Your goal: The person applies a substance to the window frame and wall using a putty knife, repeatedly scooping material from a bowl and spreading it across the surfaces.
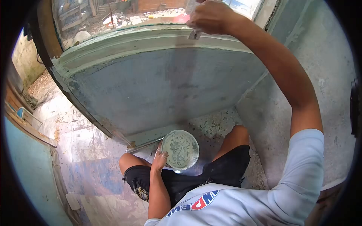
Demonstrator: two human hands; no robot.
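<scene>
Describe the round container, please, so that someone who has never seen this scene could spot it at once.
Start at the grey wall below the window, then drop to the person's knees. Between them, with the left hand at its rim, is the round container. Its pale green, streaked circular top sets it apart from the black shorts.

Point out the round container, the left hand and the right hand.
Round container (197,151), head view: right side of rim.
Left hand (160,159), head view: back of hand.
Right hand (212,17), head view: back of hand.
</scene>
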